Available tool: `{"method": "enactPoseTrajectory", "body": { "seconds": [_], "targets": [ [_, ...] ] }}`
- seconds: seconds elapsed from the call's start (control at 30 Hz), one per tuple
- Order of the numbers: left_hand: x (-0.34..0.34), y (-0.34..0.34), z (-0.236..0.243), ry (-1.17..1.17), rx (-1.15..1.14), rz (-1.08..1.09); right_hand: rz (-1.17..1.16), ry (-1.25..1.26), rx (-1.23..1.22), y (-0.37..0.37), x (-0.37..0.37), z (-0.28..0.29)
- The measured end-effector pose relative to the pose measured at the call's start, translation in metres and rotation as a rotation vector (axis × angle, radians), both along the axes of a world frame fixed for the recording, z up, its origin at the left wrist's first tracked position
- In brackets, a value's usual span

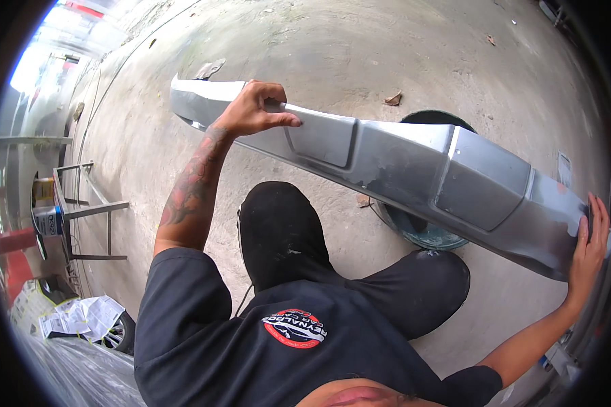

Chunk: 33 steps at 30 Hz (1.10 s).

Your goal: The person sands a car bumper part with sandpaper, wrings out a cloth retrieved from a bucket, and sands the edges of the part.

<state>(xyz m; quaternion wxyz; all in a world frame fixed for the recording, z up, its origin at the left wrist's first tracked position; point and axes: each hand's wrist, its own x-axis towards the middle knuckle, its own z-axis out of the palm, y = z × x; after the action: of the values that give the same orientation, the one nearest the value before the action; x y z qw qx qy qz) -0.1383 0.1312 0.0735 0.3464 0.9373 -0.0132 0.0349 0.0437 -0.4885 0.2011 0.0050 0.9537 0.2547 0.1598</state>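
Observation:
A long silver-grey car bumper (394, 159) is tilted across in front of me, its left end farther off than its right. My left hand (254, 112) is closed over its upper edge near the left end, the thumb lying on the panel face. At the far right end my right hand (589, 237) holds the bumper, fingers together along its end and the palm side partly hidden. Behind and below the bumper stands a dark round bucket (434, 237), mostly covered by it. The bumper's surface has dull, patchy areas and a small pinkish patch near my right hand.
At the left stands a metal frame stand (91, 210) beside paint cans (47, 220). Nearer lies plastic sheeting (68, 366) by a wheel (121, 332) partly covered with paper (85, 317). A cable (119, 71) runs over the concrete floor (305, 54), where a dry leaf (393, 99) lies.

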Motion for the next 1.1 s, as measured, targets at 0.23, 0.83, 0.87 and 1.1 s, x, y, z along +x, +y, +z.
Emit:
{"method": "enactPoseTrajectory", "body": {
  "seconds": [0.23, 0.83, 0.87, 1.1],
  "targets": [
    [-0.004, -0.001, -0.02, -0.011, -0.048, 0.044, 0.065, -0.053, -0.115, -0.001, -0.001, 0.041],
    [0.001, 0.001, -0.042, 0.204, -0.033, 0.065, 0.053, -0.006, -0.082, 0.042, 0.002, 0.065],
    [0.005, -0.002, -0.028, 0.321, -0.074, 0.046, 0.051, -0.007, -0.068, 0.053, 0.003, 0.063],
    [0.09, -0.159, 0.042, -0.078, -0.167, -0.301, -0.018, -0.043, 0.001, 0.062, -0.01, 0.059]
  ]
}}
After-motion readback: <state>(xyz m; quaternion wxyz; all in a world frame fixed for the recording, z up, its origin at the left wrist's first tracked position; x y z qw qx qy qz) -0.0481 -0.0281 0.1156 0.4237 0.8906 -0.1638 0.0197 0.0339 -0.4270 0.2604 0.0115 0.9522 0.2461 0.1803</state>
